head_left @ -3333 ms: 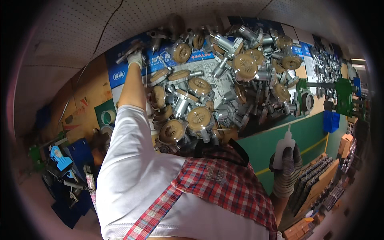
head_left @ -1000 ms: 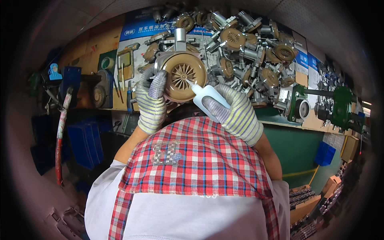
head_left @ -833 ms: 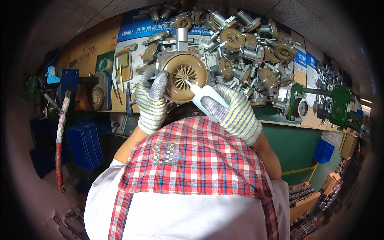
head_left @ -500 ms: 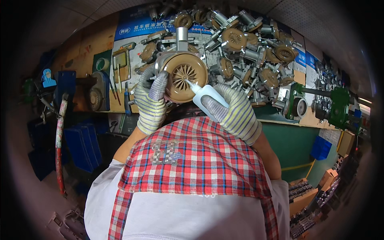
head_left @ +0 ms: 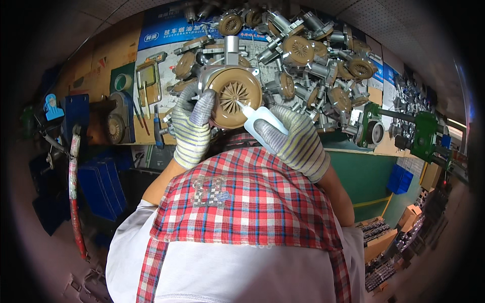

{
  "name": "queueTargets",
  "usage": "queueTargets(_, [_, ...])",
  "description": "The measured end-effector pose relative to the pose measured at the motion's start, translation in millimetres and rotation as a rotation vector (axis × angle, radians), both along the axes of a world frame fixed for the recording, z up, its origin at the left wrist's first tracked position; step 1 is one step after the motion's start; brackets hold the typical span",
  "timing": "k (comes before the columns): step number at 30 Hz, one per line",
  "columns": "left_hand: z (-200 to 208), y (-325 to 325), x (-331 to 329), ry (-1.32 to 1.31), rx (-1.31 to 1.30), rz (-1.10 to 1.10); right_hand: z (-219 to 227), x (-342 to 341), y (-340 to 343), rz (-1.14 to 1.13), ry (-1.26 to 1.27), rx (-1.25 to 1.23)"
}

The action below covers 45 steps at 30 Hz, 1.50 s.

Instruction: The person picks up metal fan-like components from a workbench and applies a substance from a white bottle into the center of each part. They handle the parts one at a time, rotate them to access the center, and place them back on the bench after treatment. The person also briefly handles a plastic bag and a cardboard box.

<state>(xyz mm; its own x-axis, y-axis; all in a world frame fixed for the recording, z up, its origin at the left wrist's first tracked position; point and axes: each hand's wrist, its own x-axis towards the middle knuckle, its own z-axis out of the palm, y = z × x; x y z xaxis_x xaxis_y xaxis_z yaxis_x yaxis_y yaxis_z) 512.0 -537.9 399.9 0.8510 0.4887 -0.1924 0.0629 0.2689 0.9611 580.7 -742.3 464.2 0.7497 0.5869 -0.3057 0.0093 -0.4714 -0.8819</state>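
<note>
Twelve o'clock from the checked apron (head_left: 242, 197), the knit-gloved left hand (head_left: 194, 126) grips a round, finned metal part (head_left: 233, 91); at its four o'clock, the right hand (head_left: 299, 140) clasps a smooth squeeze bottle (head_left: 263, 123).

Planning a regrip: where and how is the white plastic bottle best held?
Probably take the white plastic bottle around its wide body, from the lower right, as the right hand does: its thin nozzle points up-left toward the round tan finned disc.
</note>
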Motion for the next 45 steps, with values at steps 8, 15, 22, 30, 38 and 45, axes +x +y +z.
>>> queueTargets(8, [-7.5, 14.3, 10.5, 0.042, -0.056, -0.015, -3.2, 7.3, 16.9, -0.020, 0.048, -0.071])
queueTargets(15, [-0.8, 22.3, 22.1, 0.050, -0.097, -0.027, -9.3, 11.6, 28.1, -0.073, 0.102, -0.076])
queueTargets(22, [-16.7, 73.8, 57.0, -0.051, -0.330, 0.054, 9.0, 19.5, 29.0, -0.391, 0.351, 0.237])
queueTargets(30, [-185.9, 285.1, 210.6, 0.051, 0.633, 0.417, 8.6, -1.5, 6.9, -0.674, 0.367, 0.471])
queueTargets(38, [-276.0, 311.9, 276.1, 0.333, -0.048, 0.164, 6.3, -43.0, -20.0, -0.892, 0.308, 0.442])
queueTargets(45, [-263.9, 336.2, 239.5, 0.463, 0.426, -0.155, 1.7, -55.5, -61.2, -0.819, 0.171, 0.591])
